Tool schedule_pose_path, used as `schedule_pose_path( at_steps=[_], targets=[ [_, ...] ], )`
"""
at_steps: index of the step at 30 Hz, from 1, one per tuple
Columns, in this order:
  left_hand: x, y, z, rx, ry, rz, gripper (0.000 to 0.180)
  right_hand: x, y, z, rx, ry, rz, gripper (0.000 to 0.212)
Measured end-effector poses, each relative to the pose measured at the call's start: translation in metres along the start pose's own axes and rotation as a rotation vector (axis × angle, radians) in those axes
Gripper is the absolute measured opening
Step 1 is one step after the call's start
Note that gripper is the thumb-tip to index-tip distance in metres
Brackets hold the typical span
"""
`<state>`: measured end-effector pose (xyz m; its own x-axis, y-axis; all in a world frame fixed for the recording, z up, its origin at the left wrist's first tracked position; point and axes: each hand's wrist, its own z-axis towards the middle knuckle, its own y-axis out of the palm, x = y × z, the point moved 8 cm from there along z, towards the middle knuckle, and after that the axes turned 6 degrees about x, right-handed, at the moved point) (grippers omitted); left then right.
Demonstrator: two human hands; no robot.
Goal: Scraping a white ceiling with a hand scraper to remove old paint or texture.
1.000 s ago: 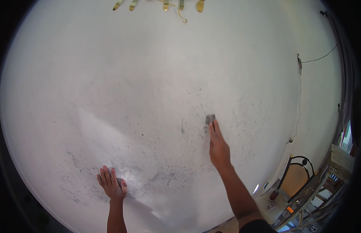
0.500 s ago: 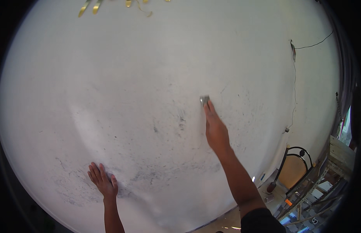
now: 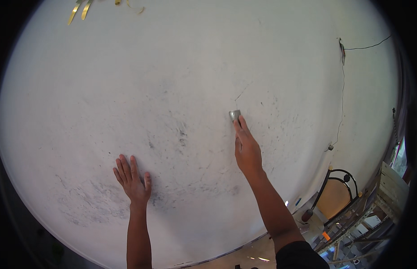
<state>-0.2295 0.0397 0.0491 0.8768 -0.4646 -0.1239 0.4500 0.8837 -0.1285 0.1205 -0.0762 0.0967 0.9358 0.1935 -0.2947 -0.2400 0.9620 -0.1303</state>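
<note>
The right hand (image 3: 248, 150) gripped a small grey flat piece (image 3: 235, 114) under its fingertips against the scuffed white wall (image 3: 208, 54), probably to keep it pressed level; the left hand (image 3: 134, 186), spread and apparently grasping nothing, rested lower on the wall, seemingly for bracing.

Indoor room, whether home or workplace unclear, broad smudged white wall (image 3: 208, 54) around the right hand (image 3: 248, 152), shiny gold strips (image 3: 74, 14) up and left of it, thin dark wire (image 3: 343, 98) to its right, black-framed chair with tan back (image 3: 334, 198) low on that side.
</note>
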Motion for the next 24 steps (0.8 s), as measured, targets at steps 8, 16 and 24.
schedule_pose_path(
  at_steps=[8, 16, 24],
  targets=[
    [0.011, 0.006, -0.020, 0.076, 0.006, 0.076, 0.063, 0.037, 0.004, -0.075, -0.126, 0.015, 0.025, 0.050],
    [0.017, 0.011, -0.054, 0.066, -0.027, 0.101, 0.064, 0.043, -0.005, -0.047, -0.194, 0.108, 0.070, 0.050],
    [0.017, 0.014, -0.068, 0.065, -0.010, 0.110, 0.063, 0.043, -0.011, -0.039, -0.218, 0.124, 0.032, 0.052]
  ],
)
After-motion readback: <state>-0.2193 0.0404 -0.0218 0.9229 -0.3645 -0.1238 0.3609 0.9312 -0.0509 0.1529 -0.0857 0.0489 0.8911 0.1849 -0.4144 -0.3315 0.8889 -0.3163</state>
